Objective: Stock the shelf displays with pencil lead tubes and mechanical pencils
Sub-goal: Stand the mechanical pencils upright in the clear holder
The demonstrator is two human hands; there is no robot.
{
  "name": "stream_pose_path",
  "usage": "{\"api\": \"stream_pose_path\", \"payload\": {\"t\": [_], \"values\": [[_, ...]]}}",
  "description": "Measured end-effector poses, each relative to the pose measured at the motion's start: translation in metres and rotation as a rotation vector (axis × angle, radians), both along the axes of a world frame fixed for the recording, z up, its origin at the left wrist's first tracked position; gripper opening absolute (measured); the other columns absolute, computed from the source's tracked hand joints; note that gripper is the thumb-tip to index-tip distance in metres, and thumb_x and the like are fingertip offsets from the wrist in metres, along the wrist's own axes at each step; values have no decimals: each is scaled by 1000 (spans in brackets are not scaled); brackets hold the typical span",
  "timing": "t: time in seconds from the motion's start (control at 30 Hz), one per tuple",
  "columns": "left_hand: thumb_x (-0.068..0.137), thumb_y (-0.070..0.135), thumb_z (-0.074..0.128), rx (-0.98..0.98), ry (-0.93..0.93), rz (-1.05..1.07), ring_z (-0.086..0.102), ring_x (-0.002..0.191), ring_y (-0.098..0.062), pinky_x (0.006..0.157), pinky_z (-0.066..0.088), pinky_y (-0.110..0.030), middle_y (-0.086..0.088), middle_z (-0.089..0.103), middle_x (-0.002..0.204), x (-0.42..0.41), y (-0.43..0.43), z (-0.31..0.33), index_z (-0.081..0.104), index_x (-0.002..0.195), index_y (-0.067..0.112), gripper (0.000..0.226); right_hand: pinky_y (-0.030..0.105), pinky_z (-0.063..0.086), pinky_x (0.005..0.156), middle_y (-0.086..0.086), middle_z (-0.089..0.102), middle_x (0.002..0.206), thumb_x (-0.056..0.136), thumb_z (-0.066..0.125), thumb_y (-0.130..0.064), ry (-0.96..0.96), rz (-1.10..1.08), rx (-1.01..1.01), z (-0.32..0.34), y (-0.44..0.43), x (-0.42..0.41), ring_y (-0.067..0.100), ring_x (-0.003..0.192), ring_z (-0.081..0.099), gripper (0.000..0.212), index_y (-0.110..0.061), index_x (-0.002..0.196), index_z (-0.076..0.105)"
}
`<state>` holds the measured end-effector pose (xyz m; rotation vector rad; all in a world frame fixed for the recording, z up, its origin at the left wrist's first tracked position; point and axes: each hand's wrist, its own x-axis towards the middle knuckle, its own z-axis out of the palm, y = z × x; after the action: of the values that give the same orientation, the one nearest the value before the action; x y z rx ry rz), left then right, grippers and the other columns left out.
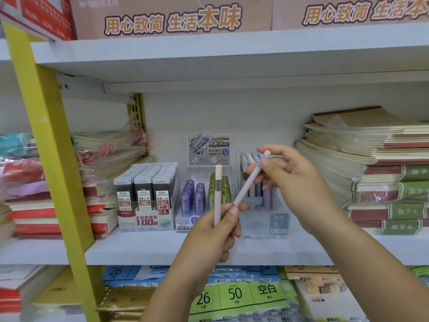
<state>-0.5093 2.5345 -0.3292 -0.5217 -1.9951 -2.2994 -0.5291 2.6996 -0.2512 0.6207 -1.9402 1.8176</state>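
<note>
A: What is the biggest thing there?

B: A white shelf board (139, 249) runs across the view. On its right side stands a tall stack of plastic-wrapped notebooks with green and red spines (383, 182). A smaller leaning stack of wrapped notebooks (104, 154) sits on the left.

A: And between them?

B: Three displays stand side by side. From the left: a cardboard box of flat black lead cases (146, 196), a clear plastic display of purple and green lead tubes (183, 225), then a clear plastic display of pastel mechanical pencils (267, 224) standing upright.

A: Where are the hands?

B: Both are in front of the two clear displays. The left hand (218, 233) is lower and the right hand (290, 175) is higher, near the pencil display.

A: What are the fingers doing?

B: The left thumb and curled fingers pinch the lower part of a pale pink mechanical pencil (218, 194), held upright. The right thumb and forefinger pinch the top end of a second pale pink mechanical pencil (250, 180). It slants down to the left, and its lower tip reaches the left thumb. I cannot tell whether they touch.
</note>
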Motion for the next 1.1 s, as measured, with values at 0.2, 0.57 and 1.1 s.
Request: {"api": "stream_pose_path", "payload": {"t": [0.2, 0.57, 1.1], "values": [[98, 25, 56, 84, 30, 150, 31, 46, -5, 39, 27, -16, 3, 67, 75, -2, -12, 1, 76, 88, 28, 23, 25, 58, 68, 5, 76, 90, 90, 57, 2, -140, 154, 150, 5, 24, -3, 21, 80, 71, 13, -8, 97, 63], [70, 50, 72, 32, 127, 212, 29, 46, -7, 41, 27, -17, 10, 38, 54, -3, -24, 7, 76, 93, 25, 34, 23, 55, 71, -7, 71, 81, 77, 78, -15, -29, 95, 599, -4, 15, 8, 12, 76, 65, 18, -30, 85, 73], [105, 35, 42, -20, 52, 177, 30, 51, -9, 42, 27, -18, 10, 57, 70, 1, -13, 8, 68, 89, 36, 31, 29, 57, 82, 6, 66, 83, 97, 43, 4, 206, 104, 60, 14, 15, 4, 18, 94, 70, 73, -61, 129, 33]]}}
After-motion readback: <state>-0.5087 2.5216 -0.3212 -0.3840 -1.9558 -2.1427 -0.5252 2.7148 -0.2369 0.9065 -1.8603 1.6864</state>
